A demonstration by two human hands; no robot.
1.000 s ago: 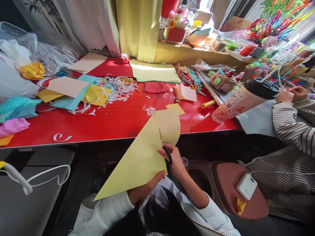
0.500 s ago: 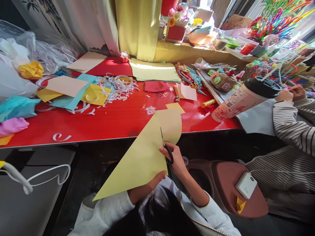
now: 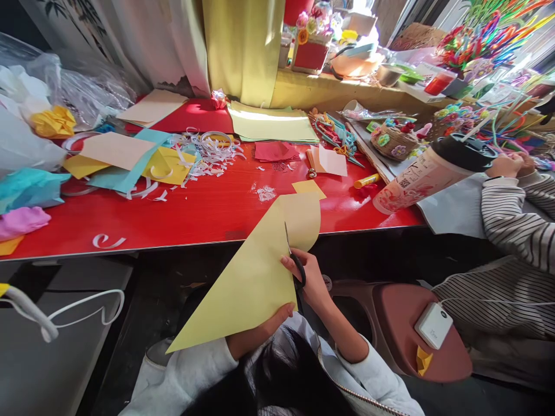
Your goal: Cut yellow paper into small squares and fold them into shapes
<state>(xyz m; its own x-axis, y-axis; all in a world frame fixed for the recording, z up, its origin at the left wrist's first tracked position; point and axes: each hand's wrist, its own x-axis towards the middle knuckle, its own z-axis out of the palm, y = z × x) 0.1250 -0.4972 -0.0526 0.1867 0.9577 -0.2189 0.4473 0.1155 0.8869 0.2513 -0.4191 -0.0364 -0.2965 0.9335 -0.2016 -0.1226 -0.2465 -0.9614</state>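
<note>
A large yellow folded paper (image 3: 251,283), triangular with a curved top, is held over my lap in front of the red table (image 3: 195,214). My left hand (image 3: 269,323) pinches its lower edge, thumb on top. My right hand (image 3: 307,280) is closed in the black handles of a pair of scissors (image 3: 293,254), whose blades stand in a cut running up the paper's right side.
The table carries coloured paper sheets (image 3: 271,124), white paper curls (image 3: 208,153), a glue stick (image 3: 366,182) and a small basket (image 3: 392,141). At the right another person in a striped sleeve (image 3: 515,222) works beside a tall cup (image 3: 429,173). A stool (image 3: 416,329) holds a white power bank (image 3: 433,325).
The scissors and my right hand have crept a little up and forward along the cut. The paper has shifted slightly with them. The other person's hands stay put.
</note>
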